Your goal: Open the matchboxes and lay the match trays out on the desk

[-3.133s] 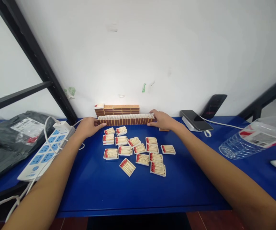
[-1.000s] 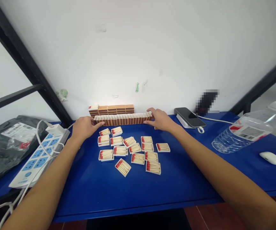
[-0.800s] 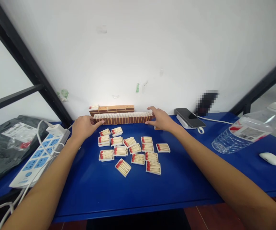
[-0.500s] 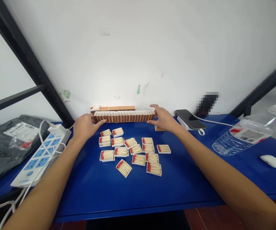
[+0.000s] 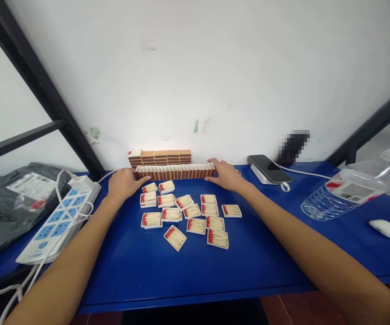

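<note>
Both hands pressed a long row of matchbox sleeves (image 5: 174,172) between them at the back of the blue tabletop (image 5: 181,271).

The brown sleeves stood packed side by side, pale tops up, seemingly resting on the surface. The left hand (image 5: 124,183) and right hand (image 5: 224,174) each held a grip clamped on one end. A stack of boxes (image 5: 161,157) sat just behind; open match trays (image 5: 184,213) lay just in front, with bare tabletop nearer the front edge.
</note>
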Action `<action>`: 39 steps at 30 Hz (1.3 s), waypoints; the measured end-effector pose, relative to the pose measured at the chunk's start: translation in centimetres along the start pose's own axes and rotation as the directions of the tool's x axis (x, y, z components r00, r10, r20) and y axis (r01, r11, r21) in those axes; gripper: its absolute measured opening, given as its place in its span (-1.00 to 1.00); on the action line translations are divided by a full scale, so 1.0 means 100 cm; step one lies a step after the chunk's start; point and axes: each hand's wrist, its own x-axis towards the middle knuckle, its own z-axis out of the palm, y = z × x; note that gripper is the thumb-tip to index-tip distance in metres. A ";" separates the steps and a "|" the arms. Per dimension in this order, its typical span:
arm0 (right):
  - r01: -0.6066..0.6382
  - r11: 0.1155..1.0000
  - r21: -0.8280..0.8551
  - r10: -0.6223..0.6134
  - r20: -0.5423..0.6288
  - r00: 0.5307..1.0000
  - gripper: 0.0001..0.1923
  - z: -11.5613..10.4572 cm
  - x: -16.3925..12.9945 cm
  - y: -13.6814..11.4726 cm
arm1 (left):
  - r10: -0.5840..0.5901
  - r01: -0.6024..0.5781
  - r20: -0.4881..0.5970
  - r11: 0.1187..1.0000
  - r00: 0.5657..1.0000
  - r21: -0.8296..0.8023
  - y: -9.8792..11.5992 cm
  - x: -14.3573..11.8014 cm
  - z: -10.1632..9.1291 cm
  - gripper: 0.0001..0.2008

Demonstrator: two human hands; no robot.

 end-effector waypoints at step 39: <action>-0.112 0.993 -0.039 0.111 -0.026 0.994 -0.25 -0.027 -0.001 -0.009 | -0.229 0.225 0.055 0.971 0.972 0.076 0.040 0.005 -0.012 0.06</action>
